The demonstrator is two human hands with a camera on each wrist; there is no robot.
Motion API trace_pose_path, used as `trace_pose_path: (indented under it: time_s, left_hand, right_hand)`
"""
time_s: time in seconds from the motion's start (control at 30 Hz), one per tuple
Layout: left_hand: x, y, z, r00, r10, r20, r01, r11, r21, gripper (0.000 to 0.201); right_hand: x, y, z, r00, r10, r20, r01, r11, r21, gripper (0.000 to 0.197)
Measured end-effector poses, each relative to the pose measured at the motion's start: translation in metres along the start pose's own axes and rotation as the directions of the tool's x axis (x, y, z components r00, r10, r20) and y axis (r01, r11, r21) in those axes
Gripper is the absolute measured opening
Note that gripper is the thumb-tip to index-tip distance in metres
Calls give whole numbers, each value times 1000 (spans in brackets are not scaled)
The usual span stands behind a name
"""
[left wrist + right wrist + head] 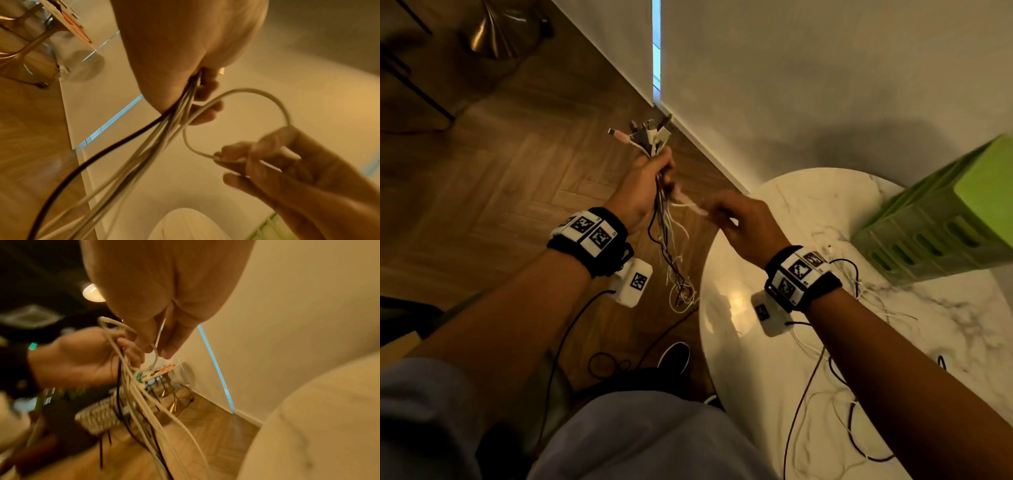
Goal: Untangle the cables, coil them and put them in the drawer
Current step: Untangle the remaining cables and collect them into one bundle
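Observation:
My left hand (650,181) grips a bundle of cables (669,240) upright over the floor, with the plug ends (647,135) sticking out above the fist and the white and dark strands hanging below. In the left wrist view the same cable bundle (144,146) leaves the left hand (197,95) downward. My right hand (736,219) pinches one white cable (690,205) pulled sideways out of the bundle. That white cable (246,91) forms a loop between the hands, pinched by the right hand (255,155). The right wrist view shows the white cable (155,352) between thumb and fingers.
A round white marble table (774,377) stands to the right with more loose cables (839,404) on it. A green slotted drawer unit (941,219) sits at its far right. The wall (825,68) runs close behind. My shoe (674,356) is on the wooden floor (500,178).

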State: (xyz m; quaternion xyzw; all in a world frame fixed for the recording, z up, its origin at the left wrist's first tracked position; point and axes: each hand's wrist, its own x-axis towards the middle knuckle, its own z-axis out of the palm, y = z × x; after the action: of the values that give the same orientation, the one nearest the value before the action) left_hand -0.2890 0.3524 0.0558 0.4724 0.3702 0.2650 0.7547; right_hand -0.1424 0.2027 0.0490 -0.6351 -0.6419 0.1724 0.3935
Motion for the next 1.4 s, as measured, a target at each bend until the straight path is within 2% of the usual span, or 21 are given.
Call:
trace_pose_path:
  time_s: [0.07,0.17,0.27,0.33,0.43,0.57,0.7,0.73,0.8,0.87,0.9,0.97,1.03,1.07,1.1,1.13,1.2,1.23,1.3,1.37,1.4]
  left_hand:
    - [1,2,-1,1000,26,-3,-26,999,28,30]
    - [-5,5,3,998,37,41,-41,995,91,30]
    - [-10,4,9,992,28,123,-43,992,121,29]
    - [-18,2,16,978,31,206,-64,986,157,28]
    - [-31,2,27,952,20,305,-116,948,298,27]
    - [-33,2,23,923,82,375,-244,880,407,26]
    - [-33,22,16,891,-31,453,-192,879,436,13]
    - [-33,28,14,873,-54,484,-170,898,407,12]
    - [-32,34,11,836,-94,540,-94,946,309,35]
    - [-32,39,12,844,-125,521,-45,953,300,51]
    - [-37,40,17,855,-93,511,-99,937,336,49]
    - [-36,36,24,837,95,539,-388,797,462,37]
    - [-32,27,28,749,258,611,-649,475,595,33]
    - [-30,22,27,724,300,621,-686,404,605,33]
    - [-32,21,29,717,330,614,-693,425,582,31]
    - [-32,21,28,739,316,596,-655,547,522,29]
    - [-36,26,25,823,106,558,-369,847,382,25]
    - [-38,23,23,825,-30,564,-227,897,380,25]
    - [-30,4,12,770,-190,609,-130,888,441,45]
    - [-32,-23,8,704,-341,623,-181,762,622,67]
    - [-33,-40,6,669,-433,604,-197,680,706,69]
  right_hand:
    - [-15,8,-1,988,-62,141,78,991,-112,20]
    - [-30,15,0,937,22,349,51,979,-198,32]
    - [-24,3,1,957,113,267,-60,979,-196,34]
    - [-12,-10,5,953,217,209,-188,971,-150,48]
    - [10,-27,22,918,303,256,-340,933,118,65]
    - [19,-33,41,920,367,137,-387,903,186,44]
    - [11,-43,44,934,354,42,-347,878,328,30]
    - [8,-45,43,945,325,43,-319,883,344,24]
    - [4,-47,43,956,268,115,-292,895,339,16]
    - [5,-45,42,926,317,206,-370,871,322,17]
    - [7,-45,41,910,345,229,-405,858,316,18]
    - [10,-46,38,886,396,241,-459,824,331,21]
    - [15,-53,31,861,433,266,-503,801,325,36]
    - [16,-56,28,839,454,300,-536,785,311,42]
    - [16,-54,25,823,474,313,-560,770,306,43]
    - [16,-56,21,821,483,306,-567,753,333,37]
    - [15,-62,16,812,504,295,-583,676,450,23]
    - [12,-62,14,813,508,284,-576,634,516,31]
    - [4,-62,6,811,522,265,-540,490,684,30]
    - [-1,-63,-5,827,496,266,-475,363,802,19]
    - [-4,-64,-10,832,470,294,-468,312,827,15]
